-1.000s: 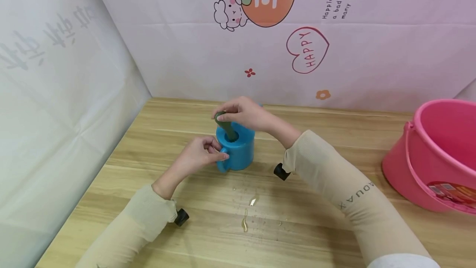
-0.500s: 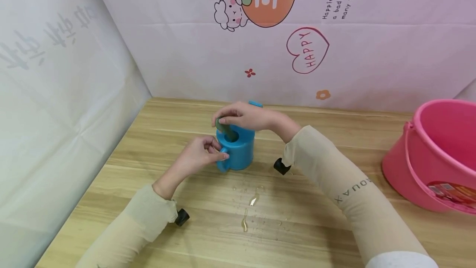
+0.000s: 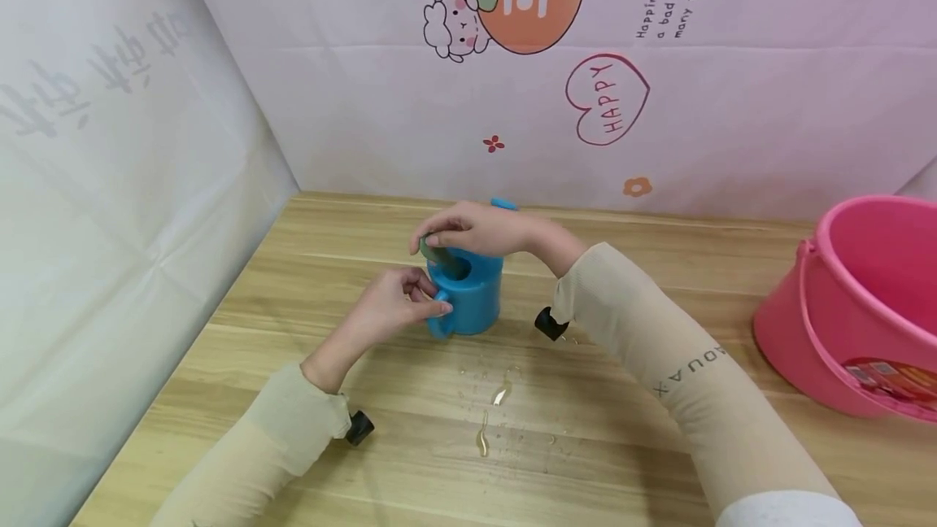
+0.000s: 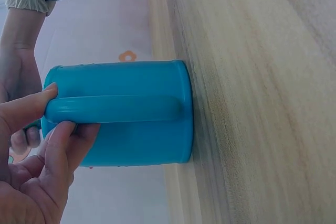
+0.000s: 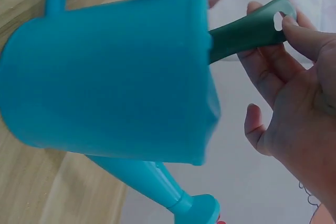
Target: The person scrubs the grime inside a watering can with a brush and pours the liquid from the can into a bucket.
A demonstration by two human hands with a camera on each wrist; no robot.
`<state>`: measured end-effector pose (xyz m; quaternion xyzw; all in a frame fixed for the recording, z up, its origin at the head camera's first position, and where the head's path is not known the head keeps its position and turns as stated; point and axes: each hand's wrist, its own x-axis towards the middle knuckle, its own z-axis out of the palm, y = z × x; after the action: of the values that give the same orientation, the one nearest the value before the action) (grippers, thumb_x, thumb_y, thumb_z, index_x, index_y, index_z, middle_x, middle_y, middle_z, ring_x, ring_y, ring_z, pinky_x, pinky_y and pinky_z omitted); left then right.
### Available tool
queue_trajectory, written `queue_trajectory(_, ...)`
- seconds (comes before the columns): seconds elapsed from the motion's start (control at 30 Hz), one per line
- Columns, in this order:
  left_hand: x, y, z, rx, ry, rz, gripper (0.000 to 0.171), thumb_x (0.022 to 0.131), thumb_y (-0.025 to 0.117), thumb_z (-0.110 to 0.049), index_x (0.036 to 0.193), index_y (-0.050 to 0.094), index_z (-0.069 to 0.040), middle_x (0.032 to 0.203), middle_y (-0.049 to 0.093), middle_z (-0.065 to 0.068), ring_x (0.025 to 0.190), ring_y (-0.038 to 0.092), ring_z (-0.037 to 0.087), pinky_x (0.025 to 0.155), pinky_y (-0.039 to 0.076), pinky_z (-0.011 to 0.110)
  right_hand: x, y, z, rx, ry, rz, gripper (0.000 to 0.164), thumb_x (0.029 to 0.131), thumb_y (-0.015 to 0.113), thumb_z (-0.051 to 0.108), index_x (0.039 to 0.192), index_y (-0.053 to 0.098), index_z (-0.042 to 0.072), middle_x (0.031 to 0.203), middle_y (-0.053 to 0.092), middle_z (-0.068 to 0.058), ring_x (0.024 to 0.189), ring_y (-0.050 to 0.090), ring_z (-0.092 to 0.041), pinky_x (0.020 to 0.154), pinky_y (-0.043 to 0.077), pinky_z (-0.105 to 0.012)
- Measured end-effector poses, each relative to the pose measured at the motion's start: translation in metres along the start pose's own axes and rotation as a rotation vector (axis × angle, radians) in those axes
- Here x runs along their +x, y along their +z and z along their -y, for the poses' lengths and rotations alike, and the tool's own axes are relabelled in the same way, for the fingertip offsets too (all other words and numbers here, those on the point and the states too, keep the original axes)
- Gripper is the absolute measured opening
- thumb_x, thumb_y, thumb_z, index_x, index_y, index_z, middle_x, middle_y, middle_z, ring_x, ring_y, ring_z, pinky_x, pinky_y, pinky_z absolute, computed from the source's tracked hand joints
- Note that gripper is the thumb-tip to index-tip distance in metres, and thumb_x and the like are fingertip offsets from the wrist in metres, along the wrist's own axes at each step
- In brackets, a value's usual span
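Note:
A blue watering can (image 3: 476, 309) stands upright on the wooden table. My left hand (image 3: 388, 307) pinches its side handle (image 4: 113, 109) between thumb and fingers. Out of the can's top opening leans a dark green handle (image 5: 244, 32) with a hole at its end; whatever lies below it is hidden inside the can. Thumb and fingers of my right hand (image 3: 479, 228) pinch that holed end, just above the opening. In the right wrist view the can's spout (image 5: 149, 182) points away beneath its body.
To the right stands a pink bucket (image 3: 791, 332) with its carrying handle hanging down its side. Small puddles and drops of water (image 3: 501, 394) lie on the table (image 3: 410, 446) in front of the can. A printed white cloth (image 3: 381, 120) rises behind the table.
My right hand has moved slightly down and left, and the green handle tilts further left and sits lower in the opening. The left hand and watering can stay in place.

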<state>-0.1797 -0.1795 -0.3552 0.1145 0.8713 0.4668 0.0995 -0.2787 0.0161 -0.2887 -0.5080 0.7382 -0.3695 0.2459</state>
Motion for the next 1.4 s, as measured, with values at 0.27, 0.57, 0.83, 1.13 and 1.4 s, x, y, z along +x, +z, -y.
queue_trajectory(0.27,0.001,0.001,0.0,0.004,0.003,-0.013,0.019,0.091,0.08,-0.014,0.093,0.067,-0.001,0.077,0.064,0.006,0.07,0.06,0.021,0.063,0.049,0.031,-0.004,-0.002,-0.008,0.038,-0.013,-0.019,0.028,0.11,0.045,0.007,0.129,0.066,0.004,0.132,0.063,-0.01,0.117,0.055,-0.022,0.105,0.043,-0.036)
queue_trajectory(0.57,0.004,-0.002,0.001,0.021,0.062,0.001,0.013,0.095,0.076,-0.014,0.095,0.069,-0.002,0.086,0.067,0.006,0.08,0.061,0.021,0.069,0.051,0.033,-0.009,-0.007,-0.007,0.054,0.015,-0.062,0.027,0.11,0.048,0.01,0.127,0.067,0.006,0.127,0.066,-0.006,0.114,0.057,-0.023,0.105,0.044,-0.04)
queue_trajectory(0.83,0.01,-0.007,0.002,0.008,0.065,0.045,0.011,0.096,0.074,-0.013,0.096,0.072,-0.002,0.09,0.068,0.006,0.087,0.06,0.023,0.074,0.051,0.035,-0.016,-0.007,-0.016,0.012,0.074,-0.035,0.024,0.109,0.051,0.012,0.126,0.068,0.007,0.125,0.065,-0.009,0.113,0.055,-0.024,0.101,0.044,-0.041)
queue_trajectory(1.13,0.016,-0.012,0.003,0.018,0.077,0.076,0.013,0.096,0.074,-0.015,0.1,0.074,-0.002,0.091,0.067,0.006,0.089,0.06,0.024,0.078,0.052,0.036,-0.019,-0.008,-0.015,-0.003,0.063,-0.09,0.021,0.106,0.057,0.008,0.122,0.07,0.004,0.121,0.069,-0.008,0.11,0.062,-0.022,0.103,0.047,-0.041)
queue_trajectory(1.4,0.022,-0.013,0.003,0.005,0.097,0.099,0.014,0.097,0.073,-0.013,0.102,0.075,0.0,0.091,0.068,0.007,0.087,0.06,0.023,0.076,0.053,0.035,-0.028,-0.005,-0.013,-0.014,0.109,-0.116,0.019,0.102,0.064,0.008,0.119,0.072,0.003,0.118,0.071,-0.01,0.109,0.066,-0.024,0.103,0.05,-0.044)
